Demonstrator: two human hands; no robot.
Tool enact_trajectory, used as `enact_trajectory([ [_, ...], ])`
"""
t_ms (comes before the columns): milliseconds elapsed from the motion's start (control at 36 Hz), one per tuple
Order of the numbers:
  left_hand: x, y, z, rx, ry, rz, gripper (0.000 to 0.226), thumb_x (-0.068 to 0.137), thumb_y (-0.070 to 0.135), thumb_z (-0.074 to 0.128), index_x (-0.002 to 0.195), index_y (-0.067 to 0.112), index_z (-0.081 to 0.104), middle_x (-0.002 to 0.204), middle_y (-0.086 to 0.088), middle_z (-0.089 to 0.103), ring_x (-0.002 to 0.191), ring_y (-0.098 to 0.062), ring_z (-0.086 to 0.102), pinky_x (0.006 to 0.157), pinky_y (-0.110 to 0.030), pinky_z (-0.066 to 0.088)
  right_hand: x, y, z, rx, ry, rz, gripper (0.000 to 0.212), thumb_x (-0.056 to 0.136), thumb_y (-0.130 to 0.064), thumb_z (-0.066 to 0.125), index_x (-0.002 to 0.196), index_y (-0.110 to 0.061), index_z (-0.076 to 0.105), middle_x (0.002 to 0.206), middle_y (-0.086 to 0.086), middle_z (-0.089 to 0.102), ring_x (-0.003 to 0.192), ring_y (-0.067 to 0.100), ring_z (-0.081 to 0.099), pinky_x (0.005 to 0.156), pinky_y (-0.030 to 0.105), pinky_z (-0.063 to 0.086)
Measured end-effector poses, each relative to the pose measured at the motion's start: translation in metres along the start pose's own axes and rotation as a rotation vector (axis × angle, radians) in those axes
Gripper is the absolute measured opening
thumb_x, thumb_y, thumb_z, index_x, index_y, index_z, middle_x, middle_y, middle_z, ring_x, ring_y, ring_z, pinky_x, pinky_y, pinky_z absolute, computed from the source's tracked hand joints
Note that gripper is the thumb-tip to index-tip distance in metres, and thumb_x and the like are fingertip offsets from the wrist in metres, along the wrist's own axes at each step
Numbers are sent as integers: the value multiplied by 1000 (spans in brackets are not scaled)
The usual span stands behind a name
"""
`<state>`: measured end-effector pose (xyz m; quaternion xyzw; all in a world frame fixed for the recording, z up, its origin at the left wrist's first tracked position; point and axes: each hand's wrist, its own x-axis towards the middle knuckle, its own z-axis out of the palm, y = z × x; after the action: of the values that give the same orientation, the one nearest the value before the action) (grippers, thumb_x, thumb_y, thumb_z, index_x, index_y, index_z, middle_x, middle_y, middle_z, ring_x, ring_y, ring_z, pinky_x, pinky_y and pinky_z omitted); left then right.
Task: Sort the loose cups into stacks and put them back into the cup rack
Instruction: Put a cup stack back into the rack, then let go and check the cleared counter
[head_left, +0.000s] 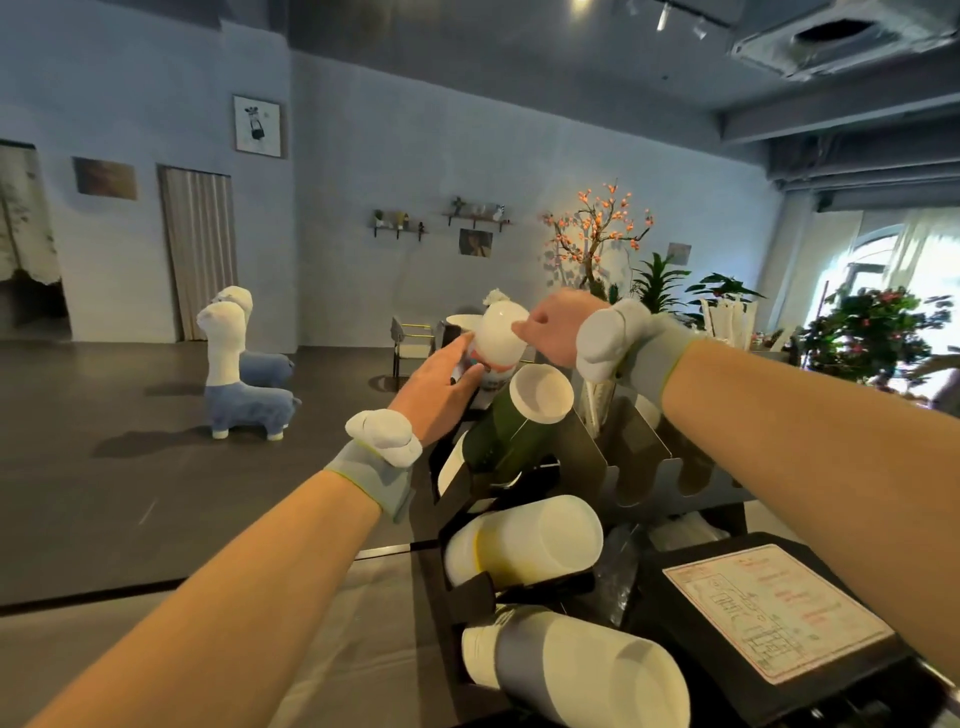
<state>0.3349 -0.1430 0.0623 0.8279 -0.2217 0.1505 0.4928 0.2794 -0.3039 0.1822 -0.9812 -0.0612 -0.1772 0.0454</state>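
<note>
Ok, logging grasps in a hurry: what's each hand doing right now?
Left hand: holding the printed lower end of the white cup.
Right hand: pinching the upper end of the same cup.

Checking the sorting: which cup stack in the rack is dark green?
The top stack, farthest from the camera; the middle stack is white and yellow, and the nearest stack is grey-banded.

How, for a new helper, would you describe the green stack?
Find the cup rack on the counter. Of its slanted stacks, the green stack lies farthest, below the held cup. Only it is dark green; nearer lie a white stack and a grey stack.
</note>
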Motion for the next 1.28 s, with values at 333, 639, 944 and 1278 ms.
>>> enact_trajectory([
  [333,-42,34,-14,190,-13,-56,44,106,35,39,146,17,41,144,-4,53,130,-23,51,102,-27,38,-20,0,-1,47,-29,-9,52,103,-45,34,69,-10,51,69,5,50,74,22,49,51,27,30],
  [639,-121,44,-91,227,-71,-70,26,103,33,49,110,13,63,106,-9,68,101,-27,65,96,-45,54,-82,-47,6,71,143,-25,44,97,-42,47,107,-5,70,110,12,67,99,29,62,80,36,47],
  [944,-320,-44,-161,253,-318,-301,11,100,25,55,94,23,64,92,2,72,87,-16,68,82,-34,56,-211,-162,79,236,29,-132,27,95,-37,53,106,-15,66,103,1,60,94,18,54,78,27,36],
  [1278,-539,-180,-180,407,-548,-682,18,98,39,56,104,24,65,98,4,67,89,-14,62,79,-30,48,-381,-258,281,484,-517,40,22,91,-33,62,102,-15,65,98,3,66,91,21,61,76,30,47],
])
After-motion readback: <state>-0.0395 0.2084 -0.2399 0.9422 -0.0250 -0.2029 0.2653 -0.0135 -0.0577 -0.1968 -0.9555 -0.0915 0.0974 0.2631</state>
